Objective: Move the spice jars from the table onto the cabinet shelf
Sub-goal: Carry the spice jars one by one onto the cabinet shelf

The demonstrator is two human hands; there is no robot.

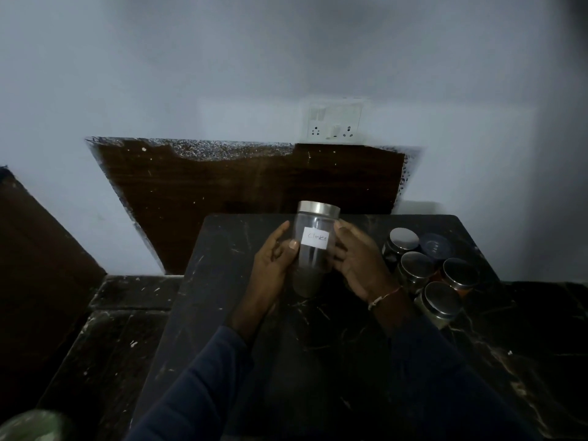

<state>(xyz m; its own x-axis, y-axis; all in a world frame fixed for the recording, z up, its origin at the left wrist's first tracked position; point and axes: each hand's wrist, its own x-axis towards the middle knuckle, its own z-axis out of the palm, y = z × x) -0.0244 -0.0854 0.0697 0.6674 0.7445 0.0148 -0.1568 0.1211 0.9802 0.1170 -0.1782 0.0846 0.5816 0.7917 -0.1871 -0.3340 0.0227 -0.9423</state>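
A clear glass spice jar (313, 249) with a steel lid and a white handwritten label is lifted above the dark marble table (222, 281). My left hand (275, 261) grips its left side, thumb across the front. My right hand (356, 261) grips its right side. A little brownish spice lies at the jar's bottom. Several more steel-lidded jars (426, 275) stand grouped on the table's right part, one with a dark blue lid (436, 246).
A dark wooden board (248, 192) leans on the wall behind the table, below a white socket plate (334, 122). A dark cabinet edge (35, 249) stands at the left. A green blurry object (31, 424) sits at the bottom left.
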